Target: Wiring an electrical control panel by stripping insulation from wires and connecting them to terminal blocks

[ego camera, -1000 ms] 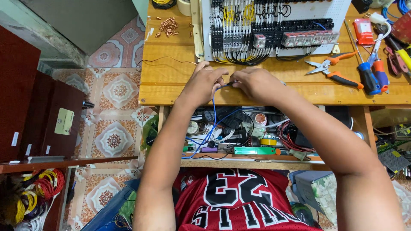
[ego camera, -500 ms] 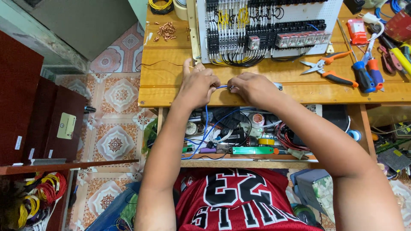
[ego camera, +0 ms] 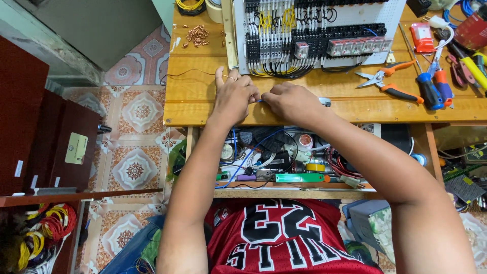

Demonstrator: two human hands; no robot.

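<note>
A thin blue wire (ego camera: 258,101) shows as a short stretch in the gap between the two hands, low on the wooden surface (ego camera: 193,96) near its front edge. The left hand (ego camera: 234,95) has it at its 3 o'clock side, fingers curled narrow and pinched on the wire, with the forefinger stretched out toward 12 o'clock. The right hand (ego camera: 290,101) takes the wire at its 9 o'clock side, knuckles up and grip closed tight on it, so the wire runs straight from one grip to the other. How far the wire goes inside either fist cannot be told.

At 12 o'clock from the hands stands a white wiring panel (ego camera: 314,30) with rows of black terminal blocks and looped black and yellow leads. At 3 o'clock, well apart, lie orange-handled pliers (ego camera: 388,83), and beyond them two screwdrivers (ego camera: 435,89) with blue and red handles. At 11 o'clock a small heap of copper bits (ego camera: 197,35) rests on the surface. At 6 o'clock, below the front edge, an open shelf (ego camera: 289,193) holds tangled cables and a green tool.
</note>
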